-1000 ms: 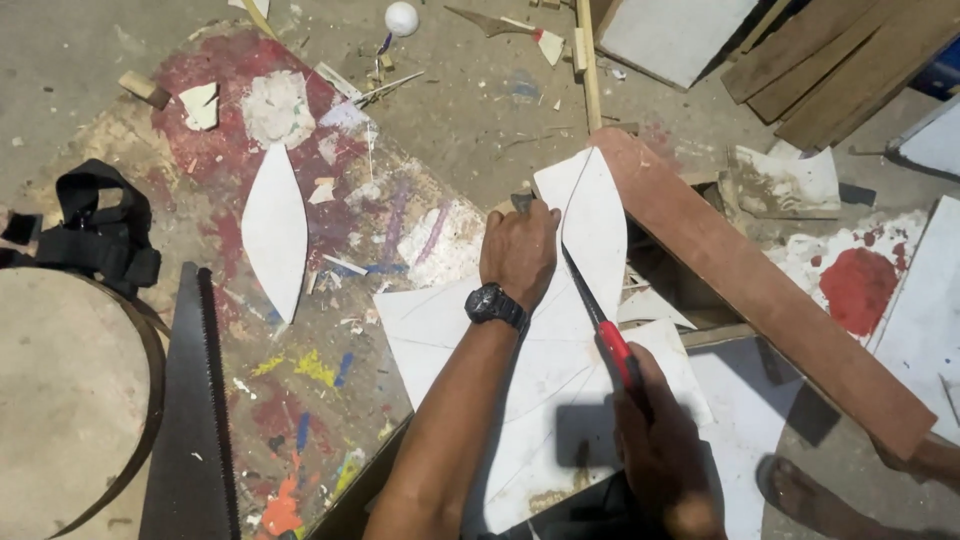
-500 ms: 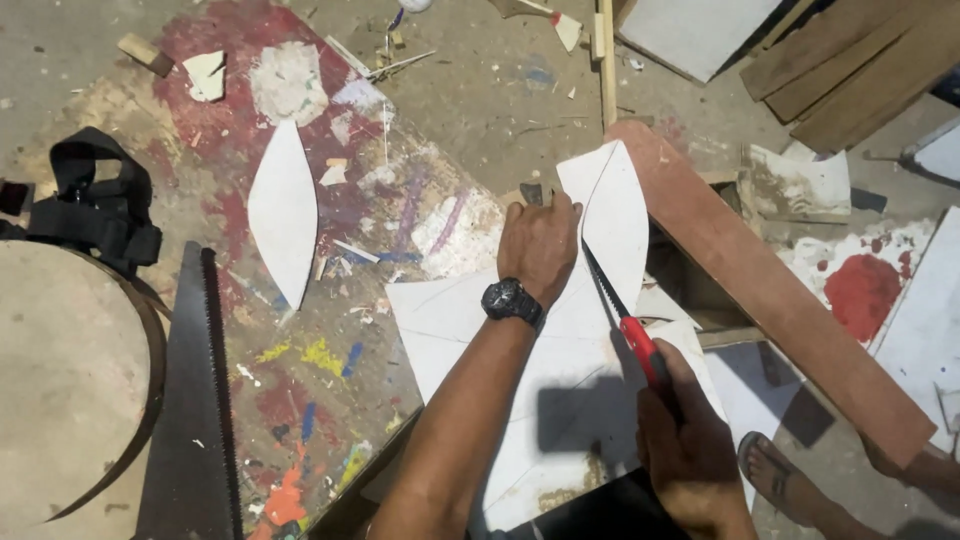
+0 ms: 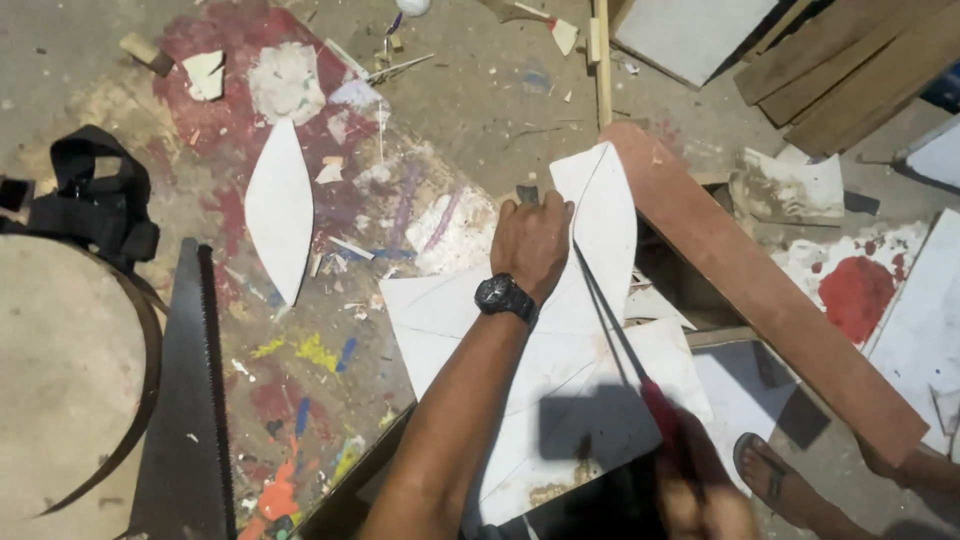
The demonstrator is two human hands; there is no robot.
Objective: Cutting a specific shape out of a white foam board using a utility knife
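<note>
On paint-splattered concrete floor [image 3: 480, 130] | left hand [image 3: 532, 240] pressing flat, fingers spread, on white pencil-marked sheet [image 3: 600, 230] | right hand [image 3: 705, 505] blurred, gripping red-handled thin saw blade [image 3: 610, 320] running along curved line | cut partway; one finished white leaf-shaped piece [image 3: 279, 208] lying well apart | no labels showing

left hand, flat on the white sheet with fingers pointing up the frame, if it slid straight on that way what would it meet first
The left hand would probably first reach the small dark block just past its fingertips at the white sheet's edge, though depth is unclear.
</note>
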